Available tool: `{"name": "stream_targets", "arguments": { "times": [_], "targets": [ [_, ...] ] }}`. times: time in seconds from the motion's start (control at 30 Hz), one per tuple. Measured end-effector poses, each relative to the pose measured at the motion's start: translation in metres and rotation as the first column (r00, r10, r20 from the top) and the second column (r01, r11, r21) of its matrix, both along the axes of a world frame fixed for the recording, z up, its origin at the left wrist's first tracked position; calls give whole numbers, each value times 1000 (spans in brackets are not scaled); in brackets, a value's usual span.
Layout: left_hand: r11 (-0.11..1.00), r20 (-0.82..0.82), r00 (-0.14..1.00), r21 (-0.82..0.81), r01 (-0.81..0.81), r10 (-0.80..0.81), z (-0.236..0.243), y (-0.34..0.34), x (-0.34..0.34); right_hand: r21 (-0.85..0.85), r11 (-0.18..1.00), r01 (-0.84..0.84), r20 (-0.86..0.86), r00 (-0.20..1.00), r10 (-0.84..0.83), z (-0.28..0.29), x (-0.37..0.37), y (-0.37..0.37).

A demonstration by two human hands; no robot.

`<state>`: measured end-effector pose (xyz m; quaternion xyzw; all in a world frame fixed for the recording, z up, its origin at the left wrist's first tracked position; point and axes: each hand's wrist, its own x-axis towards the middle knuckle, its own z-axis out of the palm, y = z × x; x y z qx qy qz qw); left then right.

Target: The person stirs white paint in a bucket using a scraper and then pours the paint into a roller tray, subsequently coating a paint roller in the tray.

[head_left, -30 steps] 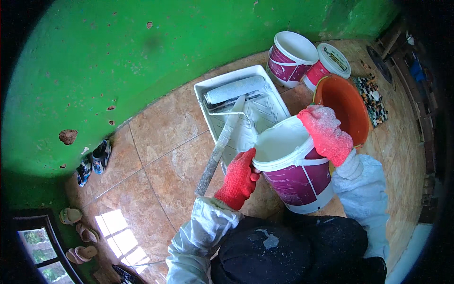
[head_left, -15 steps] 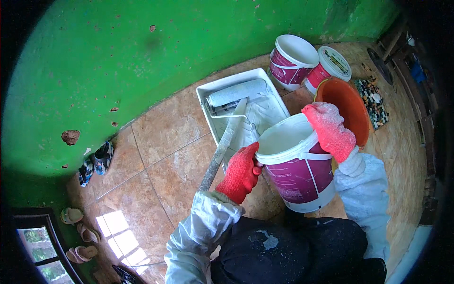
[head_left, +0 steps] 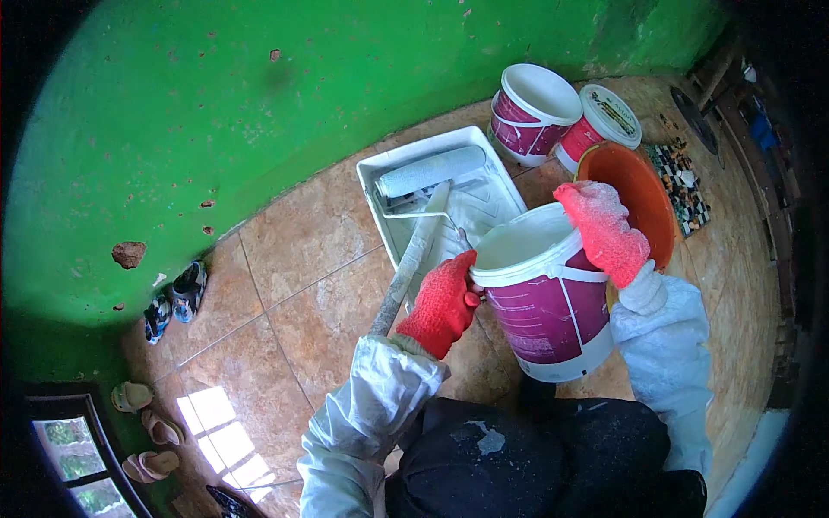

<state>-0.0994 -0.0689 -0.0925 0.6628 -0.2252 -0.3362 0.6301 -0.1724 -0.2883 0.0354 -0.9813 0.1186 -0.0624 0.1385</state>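
Observation:
Between my hands is a white and purple paint bucket (head_left: 553,319) with white paint inside its walls, its rim beside the tray's near corner. My left hand (head_left: 439,304), in a red glove, is closed on the bucket's left rim. On the far right side of the rim, my right hand (head_left: 604,231), gloved in red dusted with white, grips the edge. A white paint tray (head_left: 373,186) lies just beyond, wet with pale paint. Across it rests a paint roller (head_left: 432,171), its long handle running toward my left forearm.
An orange bucket (head_left: 652,207) stands right behind my right hand. Farther back are another purple paint bucket (head_left: 527,134) and a lidded tub (head_left: 611,115), near a mosaic-like board (head_left: 680,190). Shoes (head_left: 188,292) and sandals (head_left: 151,466) sit along the green wall (head_left: 259,104).
The bucket has shifted very slightly, with both hands still on its rim. The left hand has moved a little rightward. Tray and roller look nearly the same.

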Motion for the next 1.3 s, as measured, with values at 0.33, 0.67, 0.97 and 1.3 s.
{"name": "stream_targets", "arguments": {
  "times": [0.33, 0.67, 0.97, 1.3],
  "targets": [
    [997, -386, 921, -44, -65, 43, -17, -11, 9, -333, 921, -205, 81, 966, 244, -6, 5, -9],
    [952, -867, 489, -61, -300, 98, -6, -15, 16, -402, 886, -230, 29, 964, 264, -4, 16, -4],
    [996, -380, 925, -76, -41, 9, -26, -9, 17, -328, 930, -163, -220, 971, 93, 9, 29, 9],
    [978, -730, 683, -163, -132, -29, -24, -9, 22, -394, 891, -225, -153, 972, 178, 1, 35, 5]
  ]
}}
